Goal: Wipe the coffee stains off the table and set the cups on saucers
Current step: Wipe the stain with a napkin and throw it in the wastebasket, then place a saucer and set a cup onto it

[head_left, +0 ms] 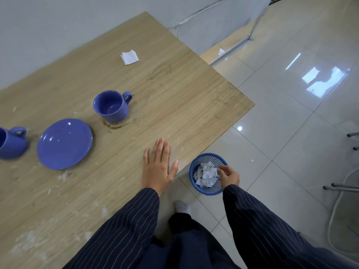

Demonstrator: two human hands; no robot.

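While left hand lies flat, fingers spread, on woodgrain surface, right hand fingers curl loosely, holding nothing, over mesh plastic bin of crumpled tissues.

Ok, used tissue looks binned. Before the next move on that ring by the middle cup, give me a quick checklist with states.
1. Right hand free of tissue: ok, its fingers are open over the blue basket, and the crumpled tissues lie inside.
2. Left hand free: ok, it rests flat on the table.
3. Clean tissue available: ok, a folded one lies at the table's far side.
4. Coffee stain gone: not ok, a brown ring shows at the base of the middle cup.
5. Saucer ready: ok, it is bare and beside that cup.
6. Left cup on a saucer: not ok, none under it.
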